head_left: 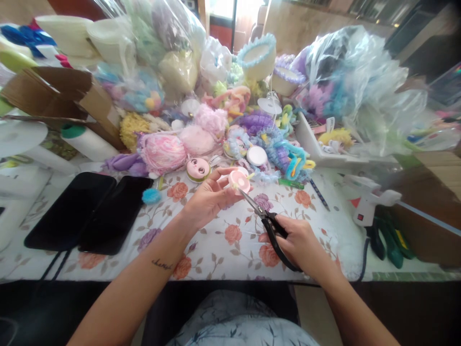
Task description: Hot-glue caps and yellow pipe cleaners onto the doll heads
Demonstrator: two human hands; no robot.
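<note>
Between its thumb and fingers, my left hand (212, 194) pinches a small round pink disc (239, 182) with a paler centre, held above the flowered tablecloth. A pair of black-handled scissors (272, 230) is in my right hand (302, 242), fingers wrapped in the handles. The blade tips point up and left, meeting the lower edge of the disc; whether they cut into it I cannot tell. Just behind my left hand lies a pink doll face (198, 169) with big eyes. A white round lid (257, 155) sits beyond the disc.
Yarn balls (162, 153) and crocheted pieces pile up at the back. Two black phones (108, 216) lie left. On the right are a white glue gun (374, 199), green-handled pliers (392, 240) and a pencil (320, 194). Cardboard boxes (101, 103) flank the heap, with plastic bags (363, 81) behind.
</note>
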